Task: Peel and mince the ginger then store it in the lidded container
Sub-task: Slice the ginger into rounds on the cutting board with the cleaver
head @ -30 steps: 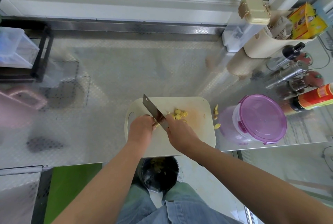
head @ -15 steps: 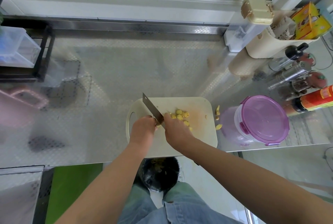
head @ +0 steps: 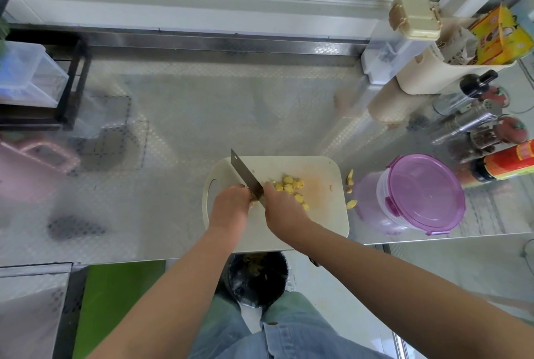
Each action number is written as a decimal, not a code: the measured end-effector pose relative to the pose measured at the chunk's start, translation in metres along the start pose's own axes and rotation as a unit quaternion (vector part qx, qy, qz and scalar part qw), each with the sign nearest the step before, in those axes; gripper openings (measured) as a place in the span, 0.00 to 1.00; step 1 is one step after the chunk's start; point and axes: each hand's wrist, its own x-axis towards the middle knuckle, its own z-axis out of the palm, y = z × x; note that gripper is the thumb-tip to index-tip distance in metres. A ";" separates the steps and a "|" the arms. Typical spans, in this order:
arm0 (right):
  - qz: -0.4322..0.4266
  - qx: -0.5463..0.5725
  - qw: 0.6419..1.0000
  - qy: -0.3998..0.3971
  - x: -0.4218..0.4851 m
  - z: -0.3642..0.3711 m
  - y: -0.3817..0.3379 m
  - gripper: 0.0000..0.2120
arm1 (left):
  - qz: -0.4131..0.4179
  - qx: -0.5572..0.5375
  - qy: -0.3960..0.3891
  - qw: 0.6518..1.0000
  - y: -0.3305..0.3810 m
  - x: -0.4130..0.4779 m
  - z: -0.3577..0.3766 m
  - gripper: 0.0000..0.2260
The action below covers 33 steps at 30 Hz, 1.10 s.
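We record a kitchen: a steel table [head: 202, 115] bearing a cutting board [head: 318, 222], a knife [head: 244, 173] over it, a purple-lidded tub [head: 424, 191], a sauce bottle [head: 511, 160], a metal shaker [head: 468, 120]; a waste bin [head: 257, 280] below.

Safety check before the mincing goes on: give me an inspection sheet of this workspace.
Surface: steel counter, white cutting board at its near edge.
Job's things: knife tilted over the board; yellow ginger slices right of the blade; container, purple lid on, right of the board.
Clutter: ginger scraps on the counter between board and container; bottles and a shaker far right.
Hands: left hand curls on a ginger lump, mostly hidden; right hand grips the knife.
Cables: nothing seen.
Surroundings: window frame behind; black rack at left; bin below the counter edge.
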 end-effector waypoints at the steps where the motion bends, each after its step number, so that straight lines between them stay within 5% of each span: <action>1: 0.003 0.008 1.000 0.002 0.005 -0.001 -0.003 0.10 | 0.003 0.000 -0.001 1.000 0.000 0.000 -0.001 0.11; 13: 0.002 0.017 1.000 0.015 -0.006 0.013 0.007 0.18 | -0.002 0.002 -0.004 1.000 0.000 0.001 -0.002 0.10; 18: -0.001 0.013 1.000 0.009 0.008 0.006 -0.005 0.11 | -0.014 0.001 -0.010 1.000 0.001 0.003 -0.001 0.10; 33: 0.002 0.005 1.000 0.003 0.000 0.011 0.003 0.17 | -0.003 -0.011 0.001 1.000 -0.005 0.004 0.005 0.10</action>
